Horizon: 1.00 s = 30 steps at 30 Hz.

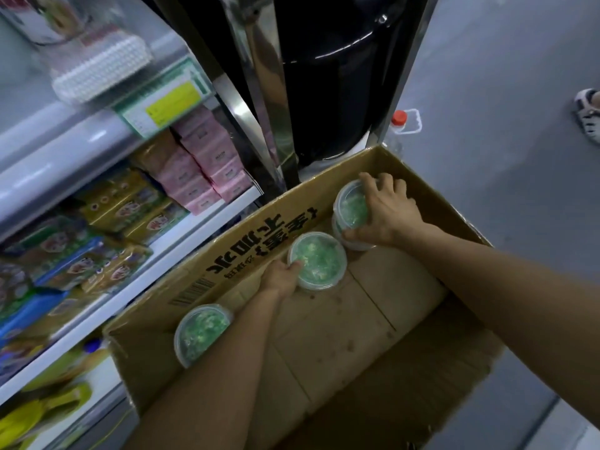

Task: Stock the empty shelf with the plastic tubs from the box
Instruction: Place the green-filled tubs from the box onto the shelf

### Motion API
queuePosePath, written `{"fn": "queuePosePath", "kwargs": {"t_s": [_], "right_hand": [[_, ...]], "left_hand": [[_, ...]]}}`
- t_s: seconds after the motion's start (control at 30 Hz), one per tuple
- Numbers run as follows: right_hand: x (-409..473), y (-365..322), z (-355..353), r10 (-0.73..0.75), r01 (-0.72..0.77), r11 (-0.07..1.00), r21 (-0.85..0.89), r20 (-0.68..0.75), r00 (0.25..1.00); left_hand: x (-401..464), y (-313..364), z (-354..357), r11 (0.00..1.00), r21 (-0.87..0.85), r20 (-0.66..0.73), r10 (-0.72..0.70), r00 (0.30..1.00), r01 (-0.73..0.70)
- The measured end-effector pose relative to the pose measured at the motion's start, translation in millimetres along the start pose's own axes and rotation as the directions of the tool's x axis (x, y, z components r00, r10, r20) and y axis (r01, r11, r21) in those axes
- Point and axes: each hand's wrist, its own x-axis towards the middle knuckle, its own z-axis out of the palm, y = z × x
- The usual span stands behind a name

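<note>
— What's in the open brown corrugated cardboard box [373, 306]?

— Three round, clear plastic tubs with green contents under see-through lids, all along the printed far wall. The farthest tub [352, 211] sits near the far corner; the right hand [388, 211] is curled over it, fingers on the far rim, thumb against the near side. The middle tub [317, 259] is held by the left hand [283, 277], thumb lying on the lid and fingers wrapped down the side. The nearest tub [202, 332] stands untouched by the left wall, partly hidden behind the left forearm.

— Is the far tub stacked on another?

— Possibly; a pale rim shows beneath it, but I can't tell for certain.

— Room to work?

— The box floor is flat, scuffed and spotted, bare on the near and right side (plenty of space around both arms). The box's left wall stands just beside the white shelf edge [136, 280], where glossy green, gold and pink packets [194, 170] are packed. Smooth grey floor [506, 141] lies right of the box.
</note>
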Motion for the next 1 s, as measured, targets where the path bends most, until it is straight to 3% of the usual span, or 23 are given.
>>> {"fn": "queuePosePath", "kwargs": {"t_s": [0.23,0.5,0.7,0.87,1.0], "right_hand": [[-55,-30,-44,-0.035,0.020,0.978,0.210,0.067,0.997],[-122,-89,-141,-0.140,0.087,0.852,0.515,0.065,0.988],[-164,-143,-215,-0.292,0.226,0.858,0.460,0.077,0.953],[-204,-192,-270,-0.402,0.341,0.825,0.451,0.042,0.915],[-231,-238,-304,-0.491,0.461,0.792,0.400,-0.030,0.871]], "left_hand": [[-78,-8,-45,0.965,-0.261,-0.121,-0.012,0.993,-0.020],[-199,-2,-110,0.874,-0.470,-0.201,0.031,0.979,-0.124],[-283,19,-161,0.839,-0.483,-0.236,0.152,0.960,-0.251],[-350,22,-212,0.794,-0.525,-0.292,0.170,0.941,-0.306],[-394,16,-254,0.695,-0.589,-0.381,0.212,0.900,-0.413]]}}
